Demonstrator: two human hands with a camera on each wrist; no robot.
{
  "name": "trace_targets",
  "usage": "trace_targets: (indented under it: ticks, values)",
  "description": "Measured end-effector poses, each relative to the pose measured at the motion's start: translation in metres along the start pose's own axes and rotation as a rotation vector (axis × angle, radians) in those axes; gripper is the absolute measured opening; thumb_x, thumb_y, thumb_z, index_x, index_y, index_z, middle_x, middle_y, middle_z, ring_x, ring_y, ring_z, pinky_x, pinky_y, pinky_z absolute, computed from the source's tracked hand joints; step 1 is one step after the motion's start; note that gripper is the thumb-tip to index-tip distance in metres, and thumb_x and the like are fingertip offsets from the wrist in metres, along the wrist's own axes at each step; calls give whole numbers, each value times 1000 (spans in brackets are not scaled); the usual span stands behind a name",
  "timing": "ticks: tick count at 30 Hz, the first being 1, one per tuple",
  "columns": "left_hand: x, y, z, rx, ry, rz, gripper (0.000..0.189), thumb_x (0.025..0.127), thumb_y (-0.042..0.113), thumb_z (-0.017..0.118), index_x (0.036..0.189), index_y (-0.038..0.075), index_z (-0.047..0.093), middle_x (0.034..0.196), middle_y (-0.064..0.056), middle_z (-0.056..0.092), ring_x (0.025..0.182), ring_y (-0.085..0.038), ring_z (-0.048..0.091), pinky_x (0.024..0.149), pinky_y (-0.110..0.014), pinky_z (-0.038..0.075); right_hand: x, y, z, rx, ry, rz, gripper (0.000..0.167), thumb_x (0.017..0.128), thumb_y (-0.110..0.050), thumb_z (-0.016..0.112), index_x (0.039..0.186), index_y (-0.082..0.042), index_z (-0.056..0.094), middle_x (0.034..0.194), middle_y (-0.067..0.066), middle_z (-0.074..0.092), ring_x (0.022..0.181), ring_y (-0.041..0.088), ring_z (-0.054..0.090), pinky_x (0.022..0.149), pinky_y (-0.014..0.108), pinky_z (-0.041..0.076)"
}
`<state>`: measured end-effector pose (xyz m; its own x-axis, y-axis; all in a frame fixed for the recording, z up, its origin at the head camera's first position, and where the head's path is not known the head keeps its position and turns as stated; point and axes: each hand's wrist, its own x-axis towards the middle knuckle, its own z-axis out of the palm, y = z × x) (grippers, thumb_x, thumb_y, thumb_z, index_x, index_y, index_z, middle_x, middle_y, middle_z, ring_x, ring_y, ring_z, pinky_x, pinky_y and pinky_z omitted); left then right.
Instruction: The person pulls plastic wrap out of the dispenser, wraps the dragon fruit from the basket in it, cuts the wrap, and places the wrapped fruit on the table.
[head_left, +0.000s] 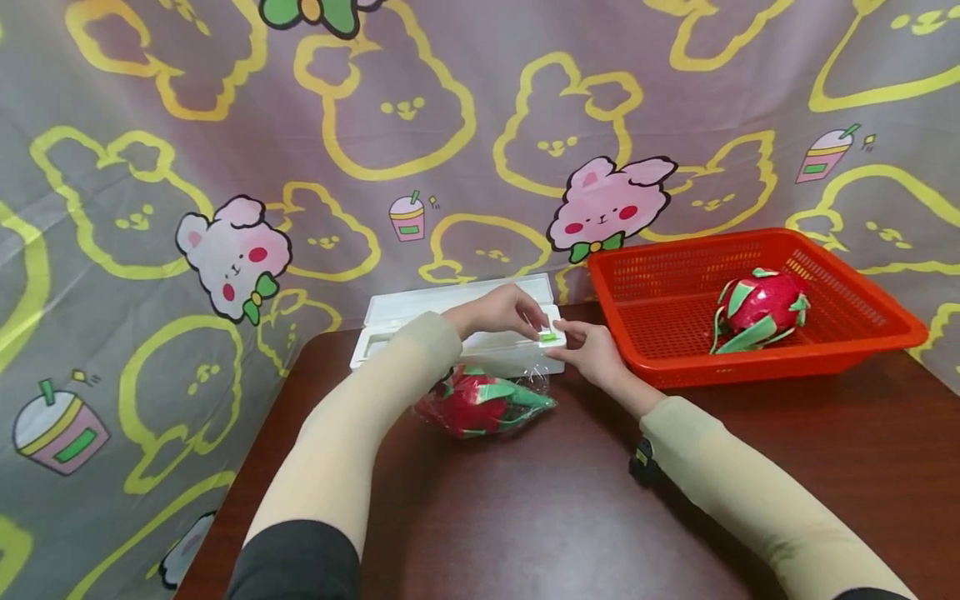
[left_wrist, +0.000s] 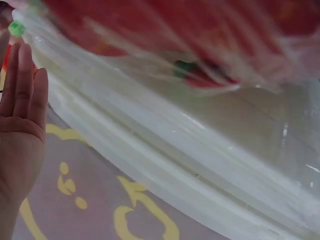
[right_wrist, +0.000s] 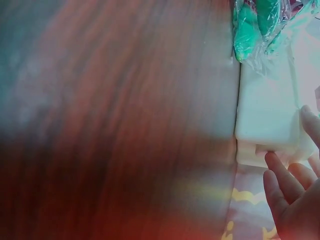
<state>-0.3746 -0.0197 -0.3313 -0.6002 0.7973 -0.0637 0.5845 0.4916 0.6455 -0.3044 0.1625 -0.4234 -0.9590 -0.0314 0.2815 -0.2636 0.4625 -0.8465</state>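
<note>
A long white cling film dispenser [head_left: 517, 362] lies near the back of the table, its lid [head_left: 457, 300] raised. My left hand [head_left: 502, 310] reaches over it from the left, fingers bent down, and pinches the small green slider [head_left: 551, 337] near the right end. With thumb and fingers, my right hand [head_left: 592, 354] grips the dispenser's right end. In the right wrist view its fingertips [right_wrist: 272, 159] touch that white end. Right in front of the dispenser lies a red dragon fruit [head_left: 476, 404] with green leaves, in clear film, partly behind my left forearm.
A red-orange plastic basket [head_left: 750, 365] stands to the right on the brown table [head_left: 525, 508], with another dragon fruit [head_left: 765, 302] inside. A patterned cloth [head_left: 465, 192] hangs right behind the table. A black strapped device [head_left: 642, 461] sits under my right wrist.
</note>
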Motion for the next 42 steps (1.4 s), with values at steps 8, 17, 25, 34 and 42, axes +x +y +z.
trace_targets:
  ticks: [8,17,25,34,42]
  values:
    - [0,-10,8,-16,33,-53,21,82,5,78,102,0,75,87,-5,73,79,-12,66,75,-23,52,0,0,3,13,-6,17,57,78,-11,82,128,5,59,129,20,58,112,31,61,85,39,53]
    - [6,-10,14,51,57,-18,14,82,9,79,95,2,77,84,-3,74,75,-7,65,73,-20,50,-1,-2,0,6,4,29,57,78,-11,83,127,5,60,128,19,59,112,30,61,85,38,52]
    - [6,-6,14,70,63,-21,11,82,8,79,89,0,77,80,-5,73,70,-8,63,71,-19,49,0,-2,-1,-25,10,14,56,77,-13,84,126,4,61,127,19,59,114,31,59,87,41,51]
    - [5,-11,14,90,66,-8,11,81,9,80,87,0,77,79,-4,73,67,-6,63,67,-18,49,0,-1,0,-66,14,30,57,76,-18,85,126,0,63,124,16,62,115,27,58,87,41,50]
    - [5,-9,10,113,49,-7,10,81,10,80,87,2,78,79,-4,73,67,-8,63,65,-19,49,1,-1,-1,-58,16,25,57,76,-18,85,125,0,63,123,16,62,116,28,58,90,43,50]
